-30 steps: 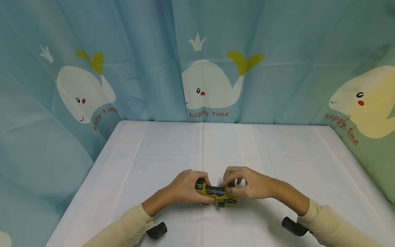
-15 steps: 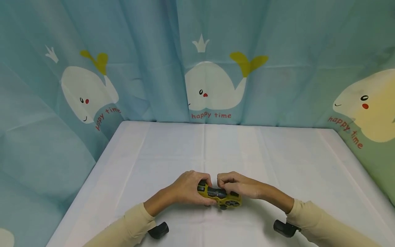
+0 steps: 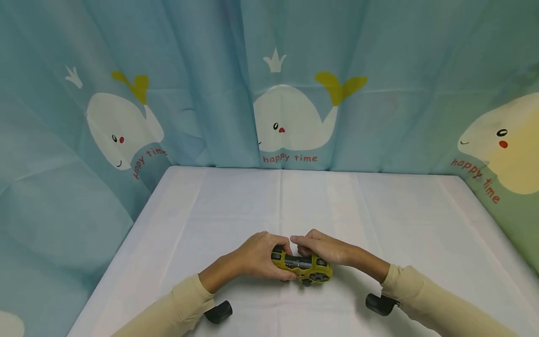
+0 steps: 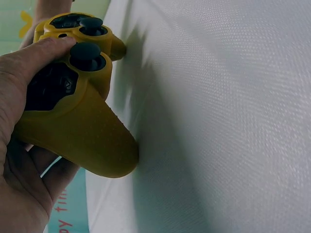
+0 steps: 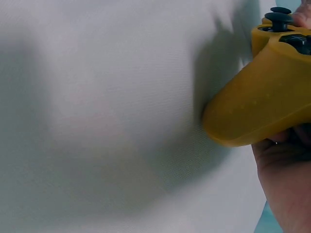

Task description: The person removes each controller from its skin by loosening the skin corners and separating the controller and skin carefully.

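Observation:
A black game controller in a yellow cover (image 3: 318, 270) is held just over the white cloth, its top edge with the shoulder buttons turned away from the body. My left hand (image 3: 258, 255) grips its left side, the thumb across the face beside a thumbstick (image 4: 85, 51). Behind the controller's right half is my right hand (image 3: 326, 246); one digit points left above the top edge and other fingers bend down near it. In the right wrist view, the right hand (image 5: 286, 170) lies behind the yellow grip, which hides its fingers, so their contact cannot be told.
A white cloth (image 3: 236, 201) covers the table. Blue-green curtains (image 3: 202, 93) printed with whales stand behind it and along both sides. Black devices (image 3: 380, 304) sit at both wrists.
My right hand moves from pinching the controller's top right corner to lying behind it, uncovering the right shoulder buttons. My left hand keeps its grip; the view shifts slightly.

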The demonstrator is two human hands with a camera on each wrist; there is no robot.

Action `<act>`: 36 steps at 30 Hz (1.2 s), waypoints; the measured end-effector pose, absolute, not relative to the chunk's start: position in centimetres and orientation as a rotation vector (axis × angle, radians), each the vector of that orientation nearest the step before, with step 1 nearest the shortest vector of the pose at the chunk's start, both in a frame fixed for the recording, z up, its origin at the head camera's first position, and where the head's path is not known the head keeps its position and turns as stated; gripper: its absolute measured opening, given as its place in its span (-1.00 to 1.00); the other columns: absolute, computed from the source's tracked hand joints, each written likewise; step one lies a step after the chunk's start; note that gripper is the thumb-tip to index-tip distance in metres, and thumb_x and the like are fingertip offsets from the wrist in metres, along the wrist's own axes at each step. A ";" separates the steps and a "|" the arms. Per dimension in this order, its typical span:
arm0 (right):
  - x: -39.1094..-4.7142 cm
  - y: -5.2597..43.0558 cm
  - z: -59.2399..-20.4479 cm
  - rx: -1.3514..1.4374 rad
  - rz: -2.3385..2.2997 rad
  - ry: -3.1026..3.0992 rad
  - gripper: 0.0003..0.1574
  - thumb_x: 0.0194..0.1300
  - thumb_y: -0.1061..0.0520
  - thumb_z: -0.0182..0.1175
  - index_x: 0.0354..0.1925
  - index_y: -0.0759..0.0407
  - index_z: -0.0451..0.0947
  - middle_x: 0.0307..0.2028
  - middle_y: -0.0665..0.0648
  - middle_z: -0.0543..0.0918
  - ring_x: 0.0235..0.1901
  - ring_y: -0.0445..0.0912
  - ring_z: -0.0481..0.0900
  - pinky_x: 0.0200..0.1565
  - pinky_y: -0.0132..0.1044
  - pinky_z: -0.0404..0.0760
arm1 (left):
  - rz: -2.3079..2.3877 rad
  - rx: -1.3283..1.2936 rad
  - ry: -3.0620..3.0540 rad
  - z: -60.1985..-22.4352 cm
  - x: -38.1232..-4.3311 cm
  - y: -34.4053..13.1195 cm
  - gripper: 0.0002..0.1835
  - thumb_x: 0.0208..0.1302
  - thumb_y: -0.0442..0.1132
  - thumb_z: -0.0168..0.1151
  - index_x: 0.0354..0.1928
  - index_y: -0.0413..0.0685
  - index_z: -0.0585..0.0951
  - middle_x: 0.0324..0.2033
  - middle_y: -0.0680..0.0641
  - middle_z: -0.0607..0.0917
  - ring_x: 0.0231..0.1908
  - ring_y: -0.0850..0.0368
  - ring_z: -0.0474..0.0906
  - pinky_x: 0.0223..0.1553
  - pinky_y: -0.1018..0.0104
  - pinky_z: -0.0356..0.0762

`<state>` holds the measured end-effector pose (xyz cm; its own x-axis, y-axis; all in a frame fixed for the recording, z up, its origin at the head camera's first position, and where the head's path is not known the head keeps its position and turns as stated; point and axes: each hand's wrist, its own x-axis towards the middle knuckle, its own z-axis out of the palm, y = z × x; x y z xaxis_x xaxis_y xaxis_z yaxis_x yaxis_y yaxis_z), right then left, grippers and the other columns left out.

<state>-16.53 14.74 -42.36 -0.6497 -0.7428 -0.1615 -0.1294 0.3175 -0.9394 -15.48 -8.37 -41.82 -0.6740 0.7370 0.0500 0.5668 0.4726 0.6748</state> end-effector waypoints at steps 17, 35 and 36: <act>-15.4 14.1 -42.7 -0.750 -1.491 2.343 -0.54 0.67 0.01 -0.13 -0.42 0.16 0.30 -0.71 -0.10 0.25 -0.68 -0.22 0.19 -0.55 -0.36 0.25 | 0.952 1.165 2.523 -42.1 -15.3 -8.5 -0.64 0.00 0.07 0.62 -0.32 0.13 0.63 -0.51 0.32 0.59 -0.53 0.44 0.47 -0.51 0.52 0.44; -13.4 13.7 -44.5 -0.885 -2.274 2.476 -0.64 0.63 0.38 -0.46 -0.38 0.30 0.09 -0.79 -0.06 0.15 -0.78 -0.30 0.10 -0.79 -0.38 0.08 | 1.087 1.023 2.532 -42.6 -15.0 -8.2 -0.65 -0.11 0.07 0.68 -0.37 0.23 0.66 -0.50 0.33 0.62 -0.51 0.40 0.53 -0.50 0.45 0.51; -13.4 13.7 -44.5 -0.906 -2.300 2.486 -0.65 0.62 0.40 -0.46 -0.38 0.30 0.09 -0.80 -0.03 0.14 -0.79 -0.28 0.08 -0.80 -0.40 0.08 | 1.101 1.007 2.528 -42.5 -15.1 -8.2 -0.65 -0.11 0.07 0.68 -0.37 0.23 0.66 -0.49 0.32 0.62 -0.50 0.38 0.53 -0.50 0.44 0.52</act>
<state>-13.44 13.65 -44.50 -0.8053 -0.1208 0.5805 -0.5881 0.0386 -0.8079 -15.09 -8.17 -42.51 -0.7459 0.6614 0.0782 0.5078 0.4888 0.7094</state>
